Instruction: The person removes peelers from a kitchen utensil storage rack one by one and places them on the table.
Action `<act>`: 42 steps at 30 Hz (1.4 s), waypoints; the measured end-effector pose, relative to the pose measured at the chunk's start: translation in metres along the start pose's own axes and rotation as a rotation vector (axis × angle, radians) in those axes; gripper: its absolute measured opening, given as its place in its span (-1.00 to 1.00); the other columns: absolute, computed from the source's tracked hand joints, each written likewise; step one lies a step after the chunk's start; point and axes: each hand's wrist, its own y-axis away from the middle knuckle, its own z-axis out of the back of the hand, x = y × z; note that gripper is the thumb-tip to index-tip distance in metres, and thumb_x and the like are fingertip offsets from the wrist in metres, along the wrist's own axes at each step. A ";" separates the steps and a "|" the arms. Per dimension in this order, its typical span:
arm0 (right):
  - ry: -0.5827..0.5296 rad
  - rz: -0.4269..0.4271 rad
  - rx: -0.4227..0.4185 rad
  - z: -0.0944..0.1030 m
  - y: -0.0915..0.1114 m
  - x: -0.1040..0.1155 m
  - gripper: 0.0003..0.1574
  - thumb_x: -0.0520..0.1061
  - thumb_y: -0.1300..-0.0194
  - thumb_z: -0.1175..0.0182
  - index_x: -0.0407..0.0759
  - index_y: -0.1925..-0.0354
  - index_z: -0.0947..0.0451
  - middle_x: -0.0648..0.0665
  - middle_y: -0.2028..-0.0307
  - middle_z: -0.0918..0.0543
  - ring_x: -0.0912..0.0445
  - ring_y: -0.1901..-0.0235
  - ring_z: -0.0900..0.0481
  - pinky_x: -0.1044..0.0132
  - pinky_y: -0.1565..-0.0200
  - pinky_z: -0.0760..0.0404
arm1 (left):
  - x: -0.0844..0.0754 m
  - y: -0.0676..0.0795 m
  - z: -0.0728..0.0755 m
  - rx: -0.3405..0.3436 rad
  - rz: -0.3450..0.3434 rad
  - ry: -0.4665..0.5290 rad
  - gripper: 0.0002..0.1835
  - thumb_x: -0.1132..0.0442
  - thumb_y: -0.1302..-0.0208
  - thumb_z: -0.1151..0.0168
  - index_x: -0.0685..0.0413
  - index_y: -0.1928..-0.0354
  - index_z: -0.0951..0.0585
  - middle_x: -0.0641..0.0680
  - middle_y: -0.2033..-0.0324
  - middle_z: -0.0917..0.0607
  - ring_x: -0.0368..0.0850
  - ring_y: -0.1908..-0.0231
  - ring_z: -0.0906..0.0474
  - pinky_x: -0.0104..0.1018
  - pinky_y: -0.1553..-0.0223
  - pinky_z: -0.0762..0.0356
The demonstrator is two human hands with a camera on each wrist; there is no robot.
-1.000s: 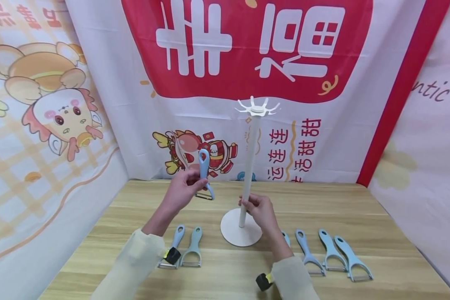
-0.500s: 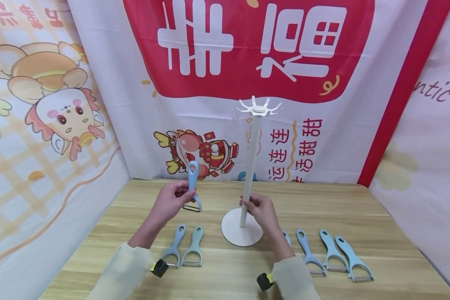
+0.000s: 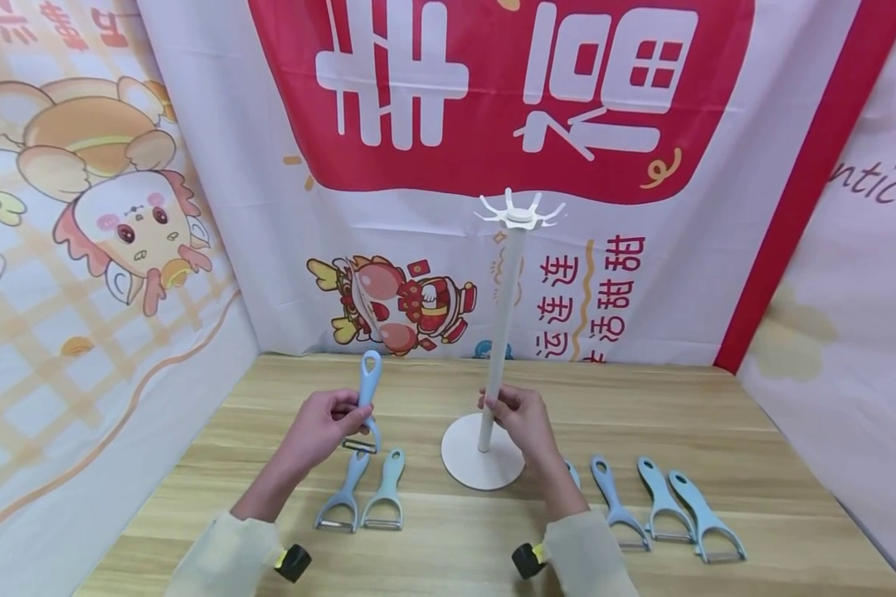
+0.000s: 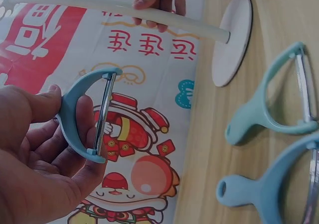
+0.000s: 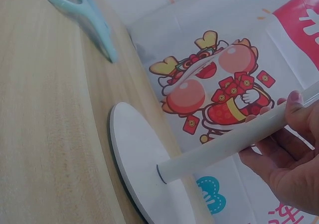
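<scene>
My left hand (image 3: 321,429) pinches a blue peeler (image 3: 369,383) between thumb and fingers, handle up and blade end down, just above the table. In the left wrist view the peeler's curved head (image 4: 71,107) and metal blade show beside the thumb. My right hand (image 3: 526,421) grips the lower part of a white stand's pole (image 3: 502,319), which rises from a round base (image 3: 466,460). Several hooks fan out from the stand's top (image 3: 520,215); nothing hangs on them. Below my left hand lie a blue-grey peeler (image 3: 352,477) and a green peeler (image 3: 391,482).
To the right of the stand lie more peelers: a blue one (image 3: 606,485), two pale green ones (image 3: 654,483) (image 3: 691,497), and one mostly hidden behind my right forearm (image 3: 572,473). A printed cloth (image 3: 284,249) hangs behind the wooden table (image 3: 605,385).
My left hand has moved down and to the left with the blue peeler, from beside the pole to just above the two lying peelers. The right hand keeps its grip on the pole.
</scene>
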 end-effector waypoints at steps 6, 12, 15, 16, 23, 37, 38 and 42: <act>-0.002 0.008 0.001 0.001 0.000 0.000 -0.77 -0.26 -0.40 -0.20 -0.24 0.02 -0.69 -0.21 0.16 -0.76 -0.03 -0.01 -0.70 -0.02 -0.17 -0.62 | 0.013 0.006 0.001 0.010 0.020 0.013 -0.79 0.31 -0.42 -0.19 0.36 0.07 -0.62 0.14 0.32 -0.74 -0.14 0.33 -0.68 -0.23 0.18 -0.76; -0.006 0.007 0.005 0.000 0.001 0.000 -0.76 -0.26 -0.40 -0.20 -0.24 0.02 -0.69 -0.21 0.16 -0.76 -0.03 -0.01 -0.70 -0.01 -0.17 -0.62 | 0.024 0.010 0.003 -0.009 0.056 -0.003 -0.80 0.35 -0.41 -0.18 0.37 0.06 -0.63 0.15 0.32 -0.74 -0.06 0.31 -0.70 -0.24 0.19 -0.77; -0.005 0.006 0.004 -0.001 0.000 0.000 -0.76 -0.26 -0.40 -0.20 -0.24 0.02 -0.69 -0.21 0.15 -0.76 -0.02 0.00 -0.71 -0.01 -0.17 -0.62 | 0.029 0.012 0.004 -0.013 0.072 -0.020 -0.80 0.35 -0.41 -0.18 0.37 0.05 -0.63 0.16 0.30 -0.74 -0.09 0.32 -0.70 -0.27 0.21 -0.77; -0.005 0.006 0.005 -0.001 0.000 -0.001 -0.76 -0.26 -0.40 -0.20 -0.24 0.02 -0.69 -0.21 0.15 -0.76 -0.02 0.00 -0.71 -0.02 -0.17 -0.62 | 0.031 0.013 0.004 -0.015 0.076 -0.024 -0.80 0.35 -0.40 -0.18 0.37 0.06 -0.63 0.16 0.30 -0.74 -0.11 0.33 -0.69 -0.28 0.22 -0.76; -0.004 -0.014 0.000 0.001 -0.001 -0.002 -0.76 -0.26 -0.40 -0.19 -0.21 0.02 -0.69 -0.20 0.15 -0.76 -0.03 -0.01 -0.70 0.00 -0.17 -0.62 | 0.043 0.021 0.006 -0.016 0.066 -0.047 -0.79 0.35 -0.37 -0.22 0.41 0.10 -0.63 0.18 0.32 -0.75 -0.12 0.36 -0.68 -0.21 0.23 -0.76; -0.007 0.006 0.005 0.000 0.000 -0.001 -0.76 -0.25 -0.40 -0.20 -0.24 0.01 -0.69 -0.21 0.16 -0.76 -0.03 0.00 -0.71 -0.03 -0.19 -0.60 | 0.073 0.036 0.016 -0.033 0.098 -0.184 -0.79 0.33 -0.36 -0.22 0.40 0.13 -0.64 0.09 0.40 -0.74 -0.10 0.41 -0.67 -0.35 0.40 -0.65; -0.006 0.006 0.004 0.000 0.000 -0.001 -0.76 -0.26 -0.40 -0.20 -0.24 0.02 -0.69 -0.20 0.16 -0.76 -0.03 0.00 -0.71 -0.03 -0.18 -0.60 | 0.074 0.036 0.017 -0.034 0.099 -0.194 -0.80 0.33 -0.36 -0.22 0.39 0.14 -0.64 0.09 0.41 -0.74 -0.09 0.42 -0.67 -0.36 0.42 -0.64; -0.009 -0.004 0.002 0.001 0.000 -0.001 -0.76 -0.25 -0.40 -0.20 -0.23 0.02 -0.69 -0.20 0.15 -0.77 -0.01 0.00 -0.71 -0.01 -0.18 -0.60 | 0.082 0.039 0.020 -0.037 0.122 -0.220 -0.80 0.33 -0.34 -0.23 0.40 0.16 -0.64 0.07 0.46 -0.73 -0.11 0.45 -0.65 -0.39 0.47 -0.60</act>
